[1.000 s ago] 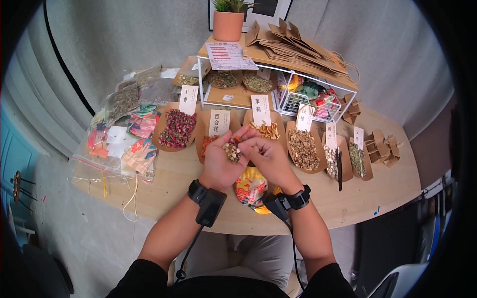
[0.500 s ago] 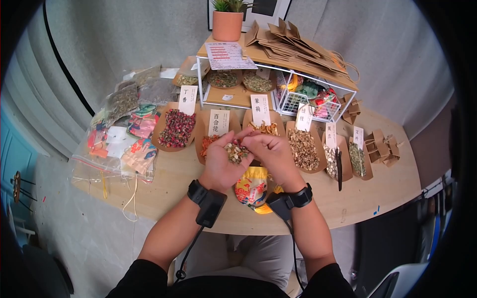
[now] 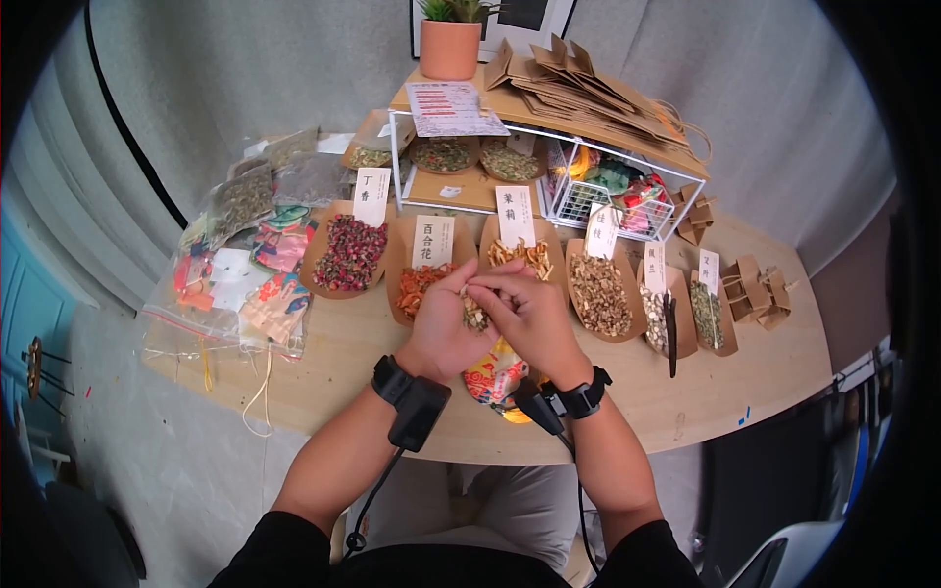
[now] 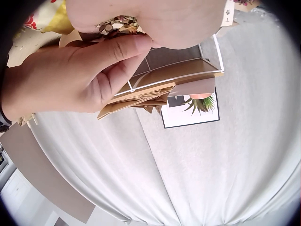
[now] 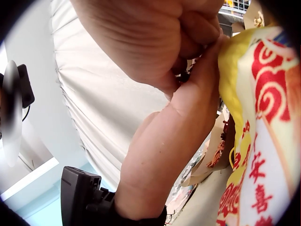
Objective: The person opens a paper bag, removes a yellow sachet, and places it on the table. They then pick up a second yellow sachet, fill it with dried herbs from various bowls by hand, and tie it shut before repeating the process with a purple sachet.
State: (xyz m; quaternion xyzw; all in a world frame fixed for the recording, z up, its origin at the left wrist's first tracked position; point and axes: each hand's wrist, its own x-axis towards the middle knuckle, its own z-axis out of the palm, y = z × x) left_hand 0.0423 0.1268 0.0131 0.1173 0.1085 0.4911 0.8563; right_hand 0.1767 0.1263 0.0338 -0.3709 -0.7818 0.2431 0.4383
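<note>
My left hand (image 3: pixel 438 331) is cupped, palm up, around a small heap of mixed dried herbs (image 3: pixel 474 313). Over that palm, my right hand (image 3: pixel 539 325) has thumb and fingertips pinched together at the herbs. The left wrist view shows bits of the herbs (image 4: pixel 118 23) between the left palm (image 4: pixel 181 21) and the right hand (image 4: pixel 89 73). A yellow, red and white cloth pouch (image 3: pixel 490 376) lies on the table below the hands; the right wrist view shows the pouch (image 5: pixel 270 108) close by.
Paper trays of labelled dried flowers and herbs, such as rosebuds (image 3: pixel 350 255) and chopped pieces (image 3: pixel 600 294), stand beyond the hands. Black tongs (image 3: pixel 670 333) lie on a right-hand tray. Plastic bags (image 3: pixel 240 211) lie left; a shelf (image 3: pixel 451 189) stands behind.
Both hands have moved slightly down towards the body, uncovering more of the orange flowers. The right hand's fingers have come over the left palm and hide more of the herbs.
</note>
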